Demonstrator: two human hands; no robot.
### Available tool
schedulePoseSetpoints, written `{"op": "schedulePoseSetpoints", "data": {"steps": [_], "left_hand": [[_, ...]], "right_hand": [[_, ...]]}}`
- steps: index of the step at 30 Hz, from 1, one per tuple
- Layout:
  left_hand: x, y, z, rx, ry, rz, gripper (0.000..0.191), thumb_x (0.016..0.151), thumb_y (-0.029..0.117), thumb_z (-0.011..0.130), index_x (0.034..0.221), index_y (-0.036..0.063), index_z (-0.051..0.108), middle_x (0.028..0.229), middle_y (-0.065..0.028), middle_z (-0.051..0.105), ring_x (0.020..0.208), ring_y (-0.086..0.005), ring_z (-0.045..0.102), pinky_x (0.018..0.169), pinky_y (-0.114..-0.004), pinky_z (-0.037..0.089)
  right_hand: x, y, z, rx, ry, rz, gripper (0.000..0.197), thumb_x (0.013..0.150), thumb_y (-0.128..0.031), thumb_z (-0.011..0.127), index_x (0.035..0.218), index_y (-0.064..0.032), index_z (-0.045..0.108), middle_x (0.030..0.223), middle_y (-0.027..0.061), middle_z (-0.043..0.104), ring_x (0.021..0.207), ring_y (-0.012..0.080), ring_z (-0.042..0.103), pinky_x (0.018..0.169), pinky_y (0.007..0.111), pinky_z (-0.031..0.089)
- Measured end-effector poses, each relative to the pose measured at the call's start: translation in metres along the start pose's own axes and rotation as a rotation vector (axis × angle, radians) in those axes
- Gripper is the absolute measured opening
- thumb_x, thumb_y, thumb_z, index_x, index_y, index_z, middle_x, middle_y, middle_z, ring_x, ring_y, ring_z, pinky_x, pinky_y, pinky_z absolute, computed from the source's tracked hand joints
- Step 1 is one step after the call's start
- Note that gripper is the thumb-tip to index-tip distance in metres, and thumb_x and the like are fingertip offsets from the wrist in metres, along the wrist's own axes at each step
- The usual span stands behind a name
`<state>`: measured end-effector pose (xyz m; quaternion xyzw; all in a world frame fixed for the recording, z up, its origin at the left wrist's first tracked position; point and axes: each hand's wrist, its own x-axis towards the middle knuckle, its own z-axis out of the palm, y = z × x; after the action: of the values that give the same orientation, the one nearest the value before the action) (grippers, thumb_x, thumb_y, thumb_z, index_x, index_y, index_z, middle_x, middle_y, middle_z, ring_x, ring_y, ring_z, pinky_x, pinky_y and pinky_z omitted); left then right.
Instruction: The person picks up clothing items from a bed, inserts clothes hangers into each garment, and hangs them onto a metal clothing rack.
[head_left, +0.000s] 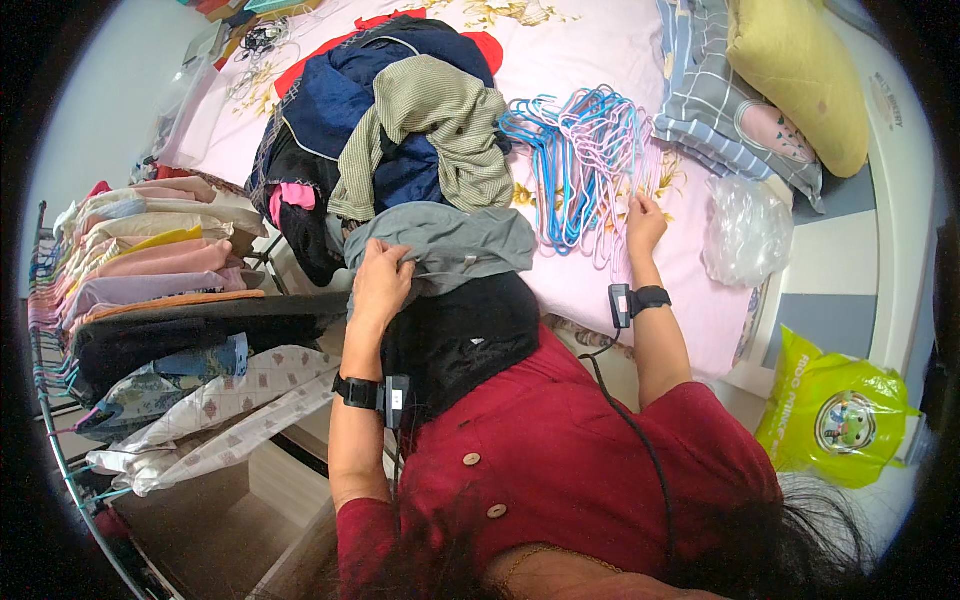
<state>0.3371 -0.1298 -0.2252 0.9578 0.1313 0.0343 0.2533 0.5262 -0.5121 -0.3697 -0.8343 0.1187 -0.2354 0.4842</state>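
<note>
My left hand (383, 279) grips an edge of a grey cloth garment (457, 244), which lies over my lap and against the clothes pile. At the right, the fingers of my right hand (646, 223) are pinched at the near edge of a heap of hangers (585, 157), apparently on a pale pink one. The heap mixes blue and pink hangers and rests on the pink floral bedsheet (555, 292). Beyond the grey garment is a pile of clothes with a striped olive garment (457, 127) on top of a navy one (337, 90).
On my left stands a clothes rack (46, 405) full of hung garments (165, 262). Pillows (799, 82) lie at the far right, near a clear plastic bag (750, 229). A green plastic bag (840, 412) sits at the lower right. A clear plastic bin (191, 112) stands at the upper left.
</note>
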Motion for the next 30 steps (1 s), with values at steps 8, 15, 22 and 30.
{"op": "schedulePoseSetpoints", "data": {"steps": [8,15,22,30], "left_hand": [[-0.012,-0.024,-0.019,-0.784,-0.042,-0.249,0.017,0.084,0.013,0.064,0.092,-0.0018,0.067,0.069,0.0055,0.053,0.064,-0.0034,0.045,0.056,-0.021,0.036],[-0.022,-0.047,-0.036,-0.640,0.050,-0.219,0.023,0.085,0.019,0.065,0.087,-0.0034,0.065,0.065,0.0038,0.051,0.061,-0.0047,0.042,0.053,-0.024,0.035],[-0.025,-0.045,-0.035,-0.618,0.284,-0.121,0.022,0.085,0.020,0.065,0.093,-0.0003,0.065,0.069,-0.0077,0.058,0.061,-0.0132,0.052,0.058,-0.029,0.042],[-0.037,-0.031,-0.063,-0.270,0.483,0.008,0.017,0.083,0.016,0.066,0.095,0.0027,0.065,0.076,-0.0154,0.057,0.068,-0.0326,0.057,0.062,-0.037,0.045]], "right_hand": [[-0.032,-0.125,-0.003,0.706,-0.555,0.026,0.025,0.086,-0.010,0.068,0.109,0.0003,0.062,0.080,0.0002,0.060,0.067,0.0039,0.050,0.059,0.018,0.040],[-0.051,-0.232,-0.014,0.402,-0.991,-0.234,0.012,0.085,-0.007,0.067,0.093,0.0013,0.071,0.085,0.0038,0.069,0.072,0.0081,0.058,0.064,0.023,0.046],[-0.059,-0.254,-0.019,0.323,-1.185,-0.515,0.011,0.081,-0.007,0.070,0.088,0.0016,0.072,0.081,0.0100,0.070,0.070,0.0148,0.064,0.063,0.025,0.048],[-0.066,-0.258,-0.001,0.409,-1.124,-0.558,0.010,0.081,-0.006,0.070,0.088,0.0025,0.071,0.081,0.0101,0.070,0.070,0.0151,0.064,0.061,0.026,0.047]]}}
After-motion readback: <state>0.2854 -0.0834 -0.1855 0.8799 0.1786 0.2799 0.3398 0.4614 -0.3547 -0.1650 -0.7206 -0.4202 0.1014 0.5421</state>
